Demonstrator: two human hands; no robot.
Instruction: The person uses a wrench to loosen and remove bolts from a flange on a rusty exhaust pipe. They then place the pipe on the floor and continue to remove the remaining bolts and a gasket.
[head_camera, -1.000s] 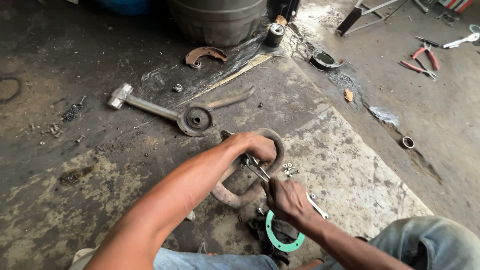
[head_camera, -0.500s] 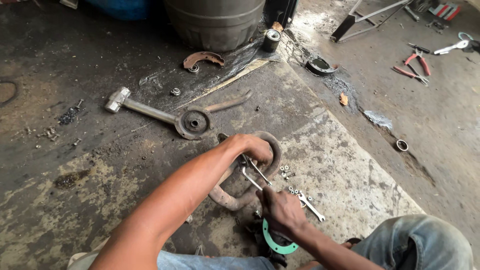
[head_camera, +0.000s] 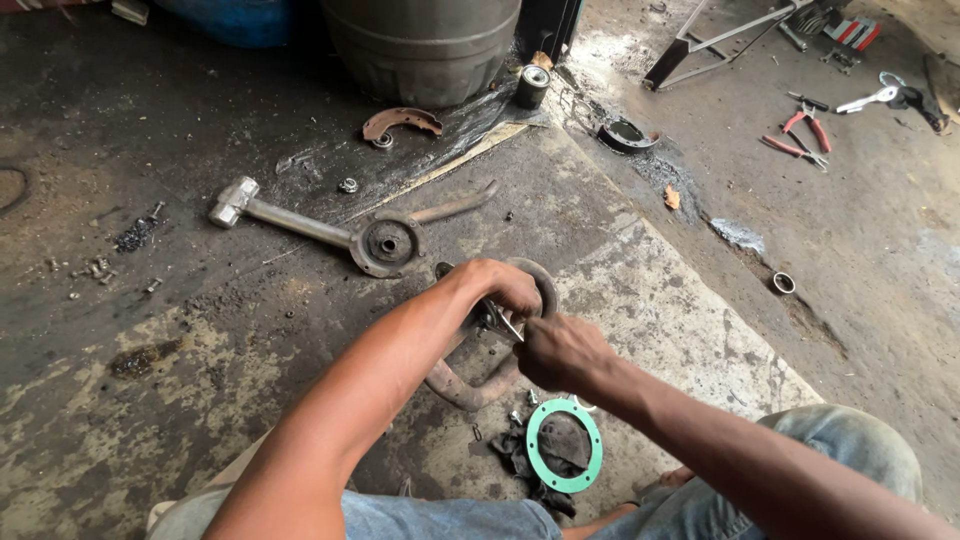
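Concrete floor (head_camera: 700, 330): both hands clasp pipe (head_camera: 465, 385).

Both forearms are bare, with no sleeves, gloves, watch or rings showing. The left hand (head_camera: 500, 288) and right hand (head_camera: 560, 352) are uncovered. Faded blue jeans cover both legs.

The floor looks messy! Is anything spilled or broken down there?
Yes. A dark, wet-looking stain marks the concrete floor at the left, like spilled oil. Small bolts and grit lie scattered above it. A rusty curved brake shoe lies loose near the drum. Nothing looks plainly broken.
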